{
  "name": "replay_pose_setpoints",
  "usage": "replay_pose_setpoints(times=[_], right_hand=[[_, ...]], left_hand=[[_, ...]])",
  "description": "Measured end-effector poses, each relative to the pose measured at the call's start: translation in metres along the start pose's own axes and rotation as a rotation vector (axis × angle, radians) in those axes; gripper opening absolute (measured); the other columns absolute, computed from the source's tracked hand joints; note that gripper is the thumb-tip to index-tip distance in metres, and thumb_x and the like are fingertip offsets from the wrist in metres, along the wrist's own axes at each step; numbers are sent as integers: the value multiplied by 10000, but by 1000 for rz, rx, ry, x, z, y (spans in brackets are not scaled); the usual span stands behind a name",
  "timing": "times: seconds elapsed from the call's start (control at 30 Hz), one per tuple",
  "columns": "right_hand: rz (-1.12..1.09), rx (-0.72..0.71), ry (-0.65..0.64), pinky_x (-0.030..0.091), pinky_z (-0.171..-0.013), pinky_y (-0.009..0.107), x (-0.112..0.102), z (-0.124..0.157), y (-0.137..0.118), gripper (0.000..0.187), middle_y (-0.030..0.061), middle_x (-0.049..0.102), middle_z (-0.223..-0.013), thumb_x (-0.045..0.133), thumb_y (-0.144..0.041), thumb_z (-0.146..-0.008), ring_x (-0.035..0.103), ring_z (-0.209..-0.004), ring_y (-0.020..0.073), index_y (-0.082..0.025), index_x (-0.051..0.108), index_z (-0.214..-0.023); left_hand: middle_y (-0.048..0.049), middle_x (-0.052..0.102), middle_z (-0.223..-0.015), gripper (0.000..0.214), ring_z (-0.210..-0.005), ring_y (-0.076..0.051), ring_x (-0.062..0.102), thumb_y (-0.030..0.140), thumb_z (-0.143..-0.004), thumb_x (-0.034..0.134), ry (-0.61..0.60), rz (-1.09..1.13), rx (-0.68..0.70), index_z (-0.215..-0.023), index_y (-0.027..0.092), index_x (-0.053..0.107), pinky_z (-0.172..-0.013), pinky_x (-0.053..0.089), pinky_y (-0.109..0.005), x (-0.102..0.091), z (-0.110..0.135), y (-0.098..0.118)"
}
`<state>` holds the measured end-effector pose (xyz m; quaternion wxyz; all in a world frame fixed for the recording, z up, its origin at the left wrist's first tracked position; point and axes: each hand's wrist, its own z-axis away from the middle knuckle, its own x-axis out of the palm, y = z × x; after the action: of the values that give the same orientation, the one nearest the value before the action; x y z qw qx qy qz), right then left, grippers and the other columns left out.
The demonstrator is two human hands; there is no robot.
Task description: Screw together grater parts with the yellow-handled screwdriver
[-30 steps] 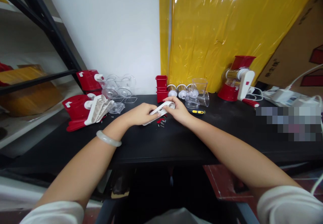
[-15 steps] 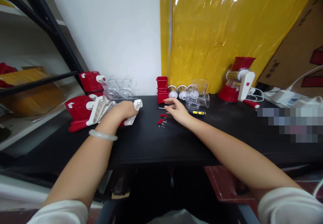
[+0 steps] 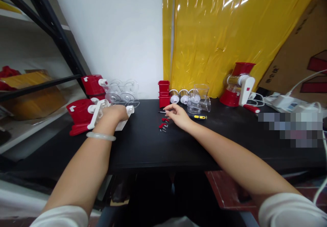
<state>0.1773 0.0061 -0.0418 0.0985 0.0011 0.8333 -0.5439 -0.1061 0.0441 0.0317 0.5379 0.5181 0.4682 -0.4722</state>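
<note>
My left hand (image 3: 116, 112), a pale bangle on its wrist, is closed around a white plastic crank arm (image 3: 130, 109) that sticks out past the fingers. Just left of it are red grater bases (image 3: 79, 111) and another white arm (image 3: 95, 114). My right hand (image 3: 178, 116) hangs over a screwdriver with a yellow-and-black handle (image 3: 200, 117). Its thumb and fingers are slightly apart above the shaft, which shows at the fingertips. Close to these fingertips lie small red plastic pieces (image 3: 162, 125) and several screws (image 3: 164, 129) on the black table.
Stacked red hoppers (image 3: 164, 94), metal grater drums (image 3: 184, 96) and a clear plastic housing (image 3: 201, 101) stand along the back. An assembled rotary grater (image 3: 236, 87) is at right, beside white cables and a power strip (image 3: 283, 101). Clear parts (image 3: 122, 90) stand back left.
My left hand has moved left with the white crank arm, towards the red bases. The right hand stays over the screwdriver. The view has shifted slightly.
</note>
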Motion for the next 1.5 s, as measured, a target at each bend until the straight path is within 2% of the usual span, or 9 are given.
replay_pose_setpoints(times=[0.1,0.23,0.37,0.47,0.63,0.77,1.03,1.33,1.5], right_hand=[[36,-19,0,536,-741,350,3,3,-4,144,22,619,-876,634,-297,-791,591,-705,136,-214,647,-908],[91,-118,36,519,-782,356,-4,-2,-21,127,37,632,-927,629,-305,-792,605,-769,153,-212,655,-876],[192,-283,258,495,-848,402,-43,-18,-53,178,62,654,-981,586,-360,-839,610,-897,205,-221,638,-937],[497,-444,456,422,-975,492,-89,-26,-65,237,79,642,-1038,615,-380,-825,556,-1070,272,-230,637,-1007],[720,-409,671,298,-1093,595,-162,-20,-22,733,173,531,-1312,720,-532,-728,462,-1270,361,-188,474,-1327],[563,-124,458,360,-1083,601,-194,-13,34,1063,204,496,-1380,820,-587,-584,456,-1331,384,-219,330,-1452],[392,41,217,455,-1054,556,-189,-10,54,921,162,583,-1329,909,-443,-495,584,-1223,341,-227,514,-1298],[409,26,184,513,-1003,525,-190,-9,53,874,154,546,-1370,912,-365,-526,568,-1240,327,-235,526,-1300],[374,96,221,503,-1011,538,-190,-8,53,1100,178,500,-1381,919,-429,-487,600,-1188,328,-230,397,-1434]], left_hand=[[-211,707,-706,208,-836,-421,683,354,-650,737,-103,-134,-185,-645,150,696,-806,485,-567,-10,13,13],[-269,693,-1133,390,-1118,-464,615,461,-684,745,-23,-212,-138,-894,133,725,-888,478,-527,-21,34,28],[-273,685,-1135,525,-1066,-427,648,558,-838,560,185,-231,-126,-1058,97,681,-852,494,-475,-21,54,41],[-239,707,-1006,527,-945,-379,693,534,-910,463,389,-284,-31,-1135,86,623,-783,513,-441,-14,60,52],[-151,699,-1096,398,-946,-316,697,444,-953,410,473,-191,275,-1132,148,607,-734,518,-390,4,55,70],[-103,706,-1101,353,-914,-259,696,431,-958,415,473,-77,423,-1121,187,612,-727,511,-354,14,55,80],[-61,700,-1064,283,-900,-200,682,359,-933,471,274,26,792,-1095,203,644,-782,512,-328,24,56,85],[-55,717,-963,272,-849,-183,674,346,-907,522,192,209,805,-1089,195,657,-768,511,-309,31,53,86],[-45,698,-868,246,-765,-172,645,357,-899,537,207,282,800,-1032,192,662,-702,482,-297,16,52,89]])
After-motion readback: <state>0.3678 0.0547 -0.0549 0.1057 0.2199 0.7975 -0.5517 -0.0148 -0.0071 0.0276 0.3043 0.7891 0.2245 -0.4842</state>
